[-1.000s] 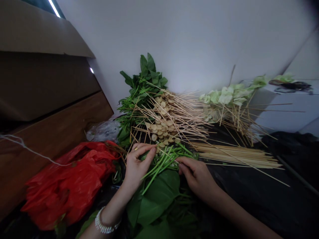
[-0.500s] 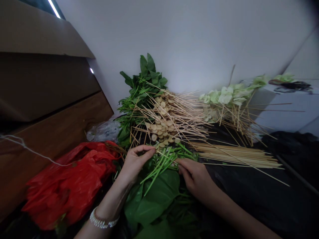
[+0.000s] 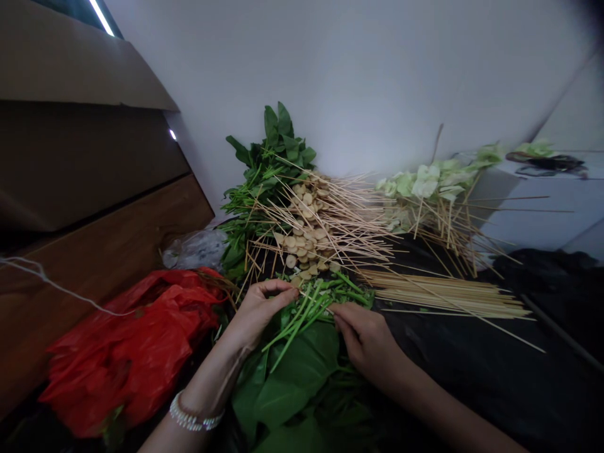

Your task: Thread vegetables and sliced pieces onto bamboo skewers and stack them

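Note:
Green leaf stems lie side by side across a thin bamboo skewer, with broad green leaves hanging below. My left hand is closed, thumb and forefinger pinching the skewer's left end. On the other side, my right hand is closed on the skewer's right end, close against the stems; its lower fingers curl out of sight. Cut greens lie just behind the hands. Beyond them is a pile of skewered pale round slices.
Bare bamboo skewers lie at right on black plastic. Skewered pale-green leaves and bundled dark greens rest near the white wall. A red plastic bag lies left, below a cardboard box.
Both hands have shifted very slightly, the right one a little to the left, bringing the fingertips closer together. The stems stay between them; both pinches hold.

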Tool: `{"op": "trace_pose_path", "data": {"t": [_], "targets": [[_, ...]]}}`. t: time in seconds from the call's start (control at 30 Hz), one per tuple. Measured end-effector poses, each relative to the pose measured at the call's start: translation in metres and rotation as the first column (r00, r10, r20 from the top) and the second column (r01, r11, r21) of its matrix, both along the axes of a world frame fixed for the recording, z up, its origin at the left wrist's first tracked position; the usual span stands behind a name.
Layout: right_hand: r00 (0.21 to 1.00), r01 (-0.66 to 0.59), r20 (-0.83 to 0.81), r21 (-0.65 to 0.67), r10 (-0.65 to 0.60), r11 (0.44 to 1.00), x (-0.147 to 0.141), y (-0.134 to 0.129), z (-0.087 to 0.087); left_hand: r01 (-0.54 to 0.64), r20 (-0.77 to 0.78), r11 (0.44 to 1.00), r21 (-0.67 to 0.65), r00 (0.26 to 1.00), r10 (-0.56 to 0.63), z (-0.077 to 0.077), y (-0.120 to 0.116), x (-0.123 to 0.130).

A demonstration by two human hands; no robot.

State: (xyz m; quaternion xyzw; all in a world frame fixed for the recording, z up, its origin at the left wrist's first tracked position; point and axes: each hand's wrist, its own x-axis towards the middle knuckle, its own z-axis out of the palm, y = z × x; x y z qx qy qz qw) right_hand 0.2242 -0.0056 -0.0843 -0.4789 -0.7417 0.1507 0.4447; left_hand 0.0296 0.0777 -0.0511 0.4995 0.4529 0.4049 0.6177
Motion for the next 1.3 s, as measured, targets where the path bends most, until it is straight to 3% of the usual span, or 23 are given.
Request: {"op": "trace_pose_path", "data": {"t": [0.23, 0.3, 0.4, 0.47, 0.5, 0.57, 0.63, 0.7, 0.8, 0.87, 0.93, 1.1, 1.2, 1.3], "targets": [[1.0, -0.02, -0.014, 0.022, 0.02, 1.0, 0.0, 0.001, 0.002, 0.091, -0.082, 0.996, 0.016, 0.993, -0.089, 0.004, -0.004, 0.003], [0.999, 0.004, -0.053, 0.042, -0.002, 0.999, 0.004, 0.001, 0.006, 0.075, -0.074, 0.994, 0.081, 0.995, -0.069, 0.004, -0.001, -0.002], [0.957, 0.18, -0.232, 0.007, -0.173, 0.984, 0.015, 0.003, 0.016, -0.12, -0.045, 0.949, 0.29, 0.989, 0.138, 0.005, 0.007, -0.01], [0.872, 0.293, -0.394, -0.057, -0.291, 0.955, 0.023, 0.005, 0.022, -0.281, -0.023, 0.861, 0.425, 0.947, 0.321, 0.003, 0.012, -0.014], [0.825, 0.325, -0.463, -0.079, -0.324, 0.942, 0.027, 0.006, 0.025, -0.308, -0.034, 0.828, 0.469, 0.93, 0.365, 0.002, 0.014, -0.015], [0.759, 0.359, -0.552, -0.091, -0.347, 0.929, 0.03, 0.007, 0.029, -0.196, -0.137, 0.839, 0.508, 0.943, 0.304, -0.001, 0.015, -0.014], [0.744, 0.366, -0.573, -0.083, -0.345, 0.927, 0.031, 0.007, 0.031, 0.048, -0.301, 0.881, 0.47, 0.947, 0.109, -0.004, 0.012, -0.008], [0.759, 0.356, -0.558, -0.075, -0.335, 0.931, 0.029, 0.007, 0.03, 0.247, -0.409, 0.864, 0.439, 0.911, -0.052, -0.006, 0.005, -0.002], [0.787, 0.338, -0.526, -0.07, -0.322, 0.939, 0.026, 0.006, 0.027, 0.44, -0.462, 0.763, 0.474, 0.862, -0.21, -0.004, -0.008, 0.008], [0.8, 0.329, -0.507, -0.073, -0.319, 0.941, 0.025, 0.006, 0.026, 0.594, -0.522, 0.665, 0.452, 0.781, -0.343, -0.002, -0.017, 0.012], [0.812, 0.321, -0.488, -0.082, -0.319, 0.943, 0.025, 0.005, 0.026, 0.707, -0.618, 0.584, 0.398, 0.678, -0.399, -0.001, -0.024, 0.014], [0.832, 0.303, -0.455, -0.111, -0.319, 0.947, 0.023, 0.003, 0.025, 0.823, -0.785, 0.487, 0.294, 0.498, -0.369, -0.005, -0.03, 0.015], [0.84, 0.317, -0.436, -0.09, -0.324, 0.944, 0.023, 0.002, 0.026, 0.85, -0.799, 0.44, 0.289, 0.468, -0.378, -0.005, -0.032, 0.015], [0.833, 0.342, -0.45, -0.04, -0.323, 0.939, 0.024, 0.002, 0.028, 0.852, -0.797, 0.433, 0.295, 0.47, -0.38, -0.004, -0.034, 0.015]]}}
